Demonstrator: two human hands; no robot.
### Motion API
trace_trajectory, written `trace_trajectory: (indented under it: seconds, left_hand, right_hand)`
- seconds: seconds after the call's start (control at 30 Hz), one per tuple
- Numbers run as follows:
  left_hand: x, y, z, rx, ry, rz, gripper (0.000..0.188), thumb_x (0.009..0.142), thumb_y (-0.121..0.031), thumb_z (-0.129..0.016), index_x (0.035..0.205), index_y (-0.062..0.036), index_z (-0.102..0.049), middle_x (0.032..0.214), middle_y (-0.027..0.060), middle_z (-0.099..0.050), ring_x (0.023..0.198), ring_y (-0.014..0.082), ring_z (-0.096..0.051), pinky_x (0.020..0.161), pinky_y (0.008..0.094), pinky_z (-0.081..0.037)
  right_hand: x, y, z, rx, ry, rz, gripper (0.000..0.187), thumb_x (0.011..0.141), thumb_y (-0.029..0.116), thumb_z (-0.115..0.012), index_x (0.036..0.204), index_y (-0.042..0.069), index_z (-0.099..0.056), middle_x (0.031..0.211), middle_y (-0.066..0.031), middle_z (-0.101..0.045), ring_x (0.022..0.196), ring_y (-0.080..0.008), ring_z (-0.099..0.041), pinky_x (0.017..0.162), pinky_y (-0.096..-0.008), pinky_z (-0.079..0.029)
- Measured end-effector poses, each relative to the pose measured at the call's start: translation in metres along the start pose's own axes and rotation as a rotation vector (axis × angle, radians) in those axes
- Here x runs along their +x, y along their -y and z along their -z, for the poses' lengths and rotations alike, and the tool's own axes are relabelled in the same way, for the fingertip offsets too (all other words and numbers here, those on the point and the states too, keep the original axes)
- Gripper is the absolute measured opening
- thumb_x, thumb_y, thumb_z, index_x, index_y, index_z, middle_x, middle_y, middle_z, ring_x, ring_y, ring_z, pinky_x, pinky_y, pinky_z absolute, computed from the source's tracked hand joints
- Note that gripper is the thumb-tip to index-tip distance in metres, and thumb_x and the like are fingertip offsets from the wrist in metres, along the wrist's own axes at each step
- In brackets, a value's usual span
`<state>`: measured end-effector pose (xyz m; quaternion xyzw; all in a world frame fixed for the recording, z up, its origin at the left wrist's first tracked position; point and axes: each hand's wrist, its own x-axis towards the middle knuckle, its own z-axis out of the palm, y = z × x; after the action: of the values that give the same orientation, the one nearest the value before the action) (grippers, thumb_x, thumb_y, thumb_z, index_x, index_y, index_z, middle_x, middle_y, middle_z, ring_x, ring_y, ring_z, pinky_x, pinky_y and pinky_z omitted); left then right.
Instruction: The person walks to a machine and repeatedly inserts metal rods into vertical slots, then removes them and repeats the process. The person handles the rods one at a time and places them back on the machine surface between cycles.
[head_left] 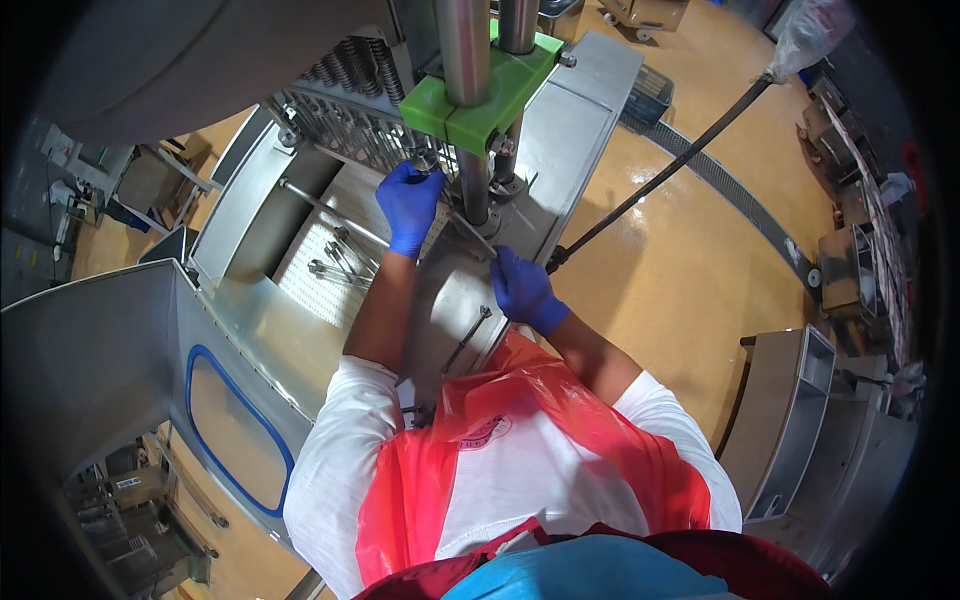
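Metal bar [474,236], yep, clamped in the right hand [523,288] near the steel column [474,180] below that chunky green block [500,92], with left hand [410,205] at a round metal fitting [425,161], can't tell if gripping or just touching.

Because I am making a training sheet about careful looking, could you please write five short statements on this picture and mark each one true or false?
1. The left hand and the right hand both wear blue gloves. True.
2. The right hand is empty. False: it holds one end of a slim grey metal bar.
3. The bright green block sits around upright, shiny metal columns. True.
4. The loose silvery metal rods lie on the orange floor. False: they lie on a white perforated panel.
5. The person wears a translucent red plastic apron over white clothing. True.
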<state>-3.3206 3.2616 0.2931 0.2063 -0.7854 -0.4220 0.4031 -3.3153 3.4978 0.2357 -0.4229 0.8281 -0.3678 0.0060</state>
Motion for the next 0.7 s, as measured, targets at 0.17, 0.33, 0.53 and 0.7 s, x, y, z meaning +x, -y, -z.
trace_trajectory:
  seconds: [0.17, 0.33, 0.53, 0.7]
  left_hand:
    - [-0.008, -0.008, -0.007, -0.016, -0.085, -0.018, 0.021, 0.074, -0.015, -0.080, 0.078, 0.0017, -0.069, 0.069, 0.0097, -0.071, 0.063, 0.0116, -0.064, 0.061, 0.0305, -0.050]
    - [-0.007, -0.007, -0.003, -0.016, -0.045, -0.019, 0.023, 0.073, -0.016, -0.081, 0.078, 0.0020, -0.068, 0.066, 0.0093, -0.069, 0.061, 0.0115, -0.061, 0.060, 0.0311, -0.050]
    - [0.011, -0.001, 0.005, -0.087, 0.074, 0.180, 0.025, 0.072, -0.018, -0.082, 0.075, 0.0021, -0.068, 0.064, 0.0099, -0.067, 0.057, 0.0122, -0.058, 0.057, 0.0322, -0.047]
    - [0.008, -0.004, 0.002, -0.062, -0.003, 0.091, 0.024, 0.072, -0.018, -0.082, 0.077, 0.0024, -0.070, 0.065, 0.0090, -0.067, 0.058, 0.0098, -0.057, 0.057, 0.0307, -0.047]
  right_hand:
    - [0.002, -0.001, -0.001, -0.016, 0.023, -0.016, 0.028, 0.095, 0.017, -0.057, 0.117, 0.002, -0.050, 0.076, -0.0216, -0.066, 0.065, -0.0421, -0.065, 0.058, -0.0534, -0.051]
    - [-0.001, -0.003, -0.005, -0.031, -0.023, 0.014, 0.032, 0.095, 0.018, -0.056, 0.121, 0.000, -0.051, 0.076, -0.0208, -0.067, 0.065, -0.0411, -0.065, 0.058, -0.0524, -0.052]
    - [0.005, -0.007, -0.007, -0.099, -0.015, 0.015, 0.036, 0.095, 0.018, -0.057, 0.124, -0.001, -0.051, 0.075, -0.0205, -0.067, 0.065, -0.0404, -0.066, 0.057, -0.0510, -0.052]
    - [0.004, -0.002, -0.007, -0.048, -0.044, 0.011, 0.036, 0.094, 0.018, -0.057, 0.124, -0.001, -0.051, 0.078, -0.0214, -0.067, 0.067, -0.0396, -0.066, 0.059, -0.0513, -0.052]
